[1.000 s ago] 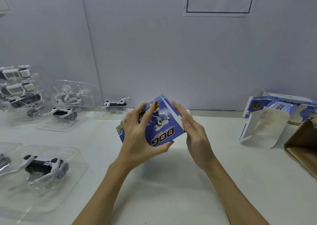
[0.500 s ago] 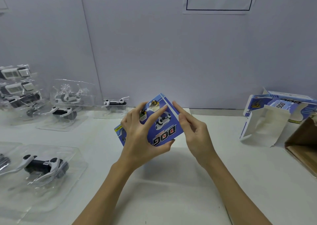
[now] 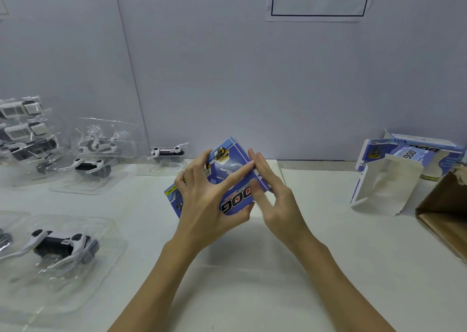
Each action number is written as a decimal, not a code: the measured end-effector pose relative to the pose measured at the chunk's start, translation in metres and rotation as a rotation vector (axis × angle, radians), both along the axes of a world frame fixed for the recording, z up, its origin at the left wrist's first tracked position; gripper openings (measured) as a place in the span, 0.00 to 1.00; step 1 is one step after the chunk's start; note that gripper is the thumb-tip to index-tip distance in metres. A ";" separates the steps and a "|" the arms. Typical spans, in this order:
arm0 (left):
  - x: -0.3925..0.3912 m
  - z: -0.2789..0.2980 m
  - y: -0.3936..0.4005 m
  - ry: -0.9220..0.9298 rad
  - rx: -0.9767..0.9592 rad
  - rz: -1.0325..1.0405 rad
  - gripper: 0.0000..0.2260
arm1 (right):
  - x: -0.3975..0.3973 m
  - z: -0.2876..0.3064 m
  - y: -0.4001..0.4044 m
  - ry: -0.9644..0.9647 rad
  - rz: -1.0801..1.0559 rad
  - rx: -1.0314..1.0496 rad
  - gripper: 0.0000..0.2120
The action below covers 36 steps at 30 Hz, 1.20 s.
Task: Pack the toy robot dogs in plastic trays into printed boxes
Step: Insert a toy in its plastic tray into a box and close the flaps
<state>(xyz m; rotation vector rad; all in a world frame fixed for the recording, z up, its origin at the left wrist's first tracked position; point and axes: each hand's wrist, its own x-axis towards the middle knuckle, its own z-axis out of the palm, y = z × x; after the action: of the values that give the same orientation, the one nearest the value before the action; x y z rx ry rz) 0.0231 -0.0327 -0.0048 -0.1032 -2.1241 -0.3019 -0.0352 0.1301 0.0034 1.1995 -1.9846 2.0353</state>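
Hands: left hand (image 3: pixel 204 202) grips blue box (image 3: pixel 235 175) printed "DOG"; right hand (image 3: pixel 275 200) presses its edge, fingers straight.

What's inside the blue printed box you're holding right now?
Cannot tell: the blue printed cardboard box shows only its closed printed faces, gripped by the left hand, with the right hand covering its right end.

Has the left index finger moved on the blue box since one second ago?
Yes. The left hand stretched its index finger rightward across the blue box, toward the right hand.
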 end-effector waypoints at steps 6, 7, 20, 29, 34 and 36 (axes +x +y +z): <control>-0.001 -0.002 -0.002 0.014 0.054 0.002 0.35 | 0.005 -0.004 -0.010 0.074 -0.075 -0.001 0.30; -0.002 -0.003 -0.002 0.017 0.063 0.005 0.37 | 0.005 -0.004 -0.010 0.074 -0.075 -0.007 0.29; -0.005 -0.006 0.002 0.067 -0.029 -0.072 0.44 | 0.002 -0.003 -0.008 -0.017 -0.086 -0.073 0.25; -0.008 -0.013 -0.021 -0.376 0.205 -0.046 0.47 | -0.024 -0.012 -0.003 -0.188 -0.312 -0.089 0.18; -0.010 -0.008 -0.036 -0.286 0.700 -0.129 0.36 | -0.034 -0.014 0.015 -0.149 -0.334 0.167 0.23; -0.009 -0.006 -0.041 -0.159 0.854 -0.060 0.32 | -0.035 -0.015 0.018 -0.061 -0.284 0.204 0.19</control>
<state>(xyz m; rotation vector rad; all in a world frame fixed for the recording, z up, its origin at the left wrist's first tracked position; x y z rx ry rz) 0.0140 -0.0733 -0.0104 0.3659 -1.9735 -1.2487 -0.0701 0.1481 -0.0119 0.8299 -2.2846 1.7889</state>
